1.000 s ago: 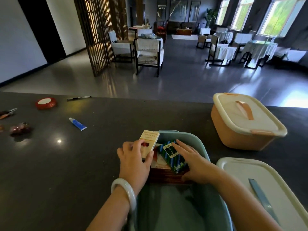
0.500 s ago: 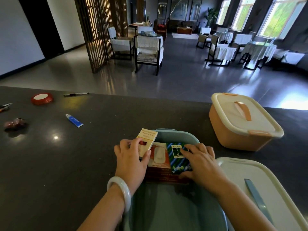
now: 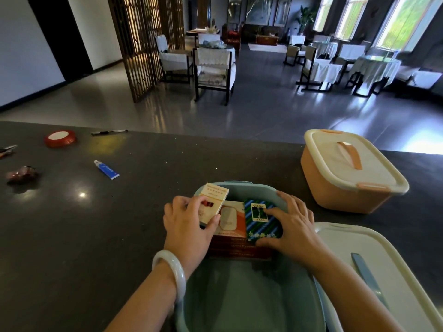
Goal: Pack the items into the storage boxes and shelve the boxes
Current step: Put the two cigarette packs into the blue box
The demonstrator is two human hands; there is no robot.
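Packing step: I hold my left hand (image 3: 189, 224) pinching a cream cigarette pack (image 3: 213, 203) tilted over the 9 o'clock wall of the open teal storage box (image 3: 242, 303), while my right hand (image 3: 293, 226), fingers spread and loosely curled, presses a green-and-blue striped pack (image 3: 262, 222) flat onto the red-and-orange carton (image 3: 233, 232) lying across the box's 12 o'clock end. Next, I judge, the cream pack must be laid beside the striped one, then the blue-handled lid (image 3: 374, 271) at 3 o'clock fitted. The orange box (image 3: 347, 188) at 1 o'clock is already lidded.
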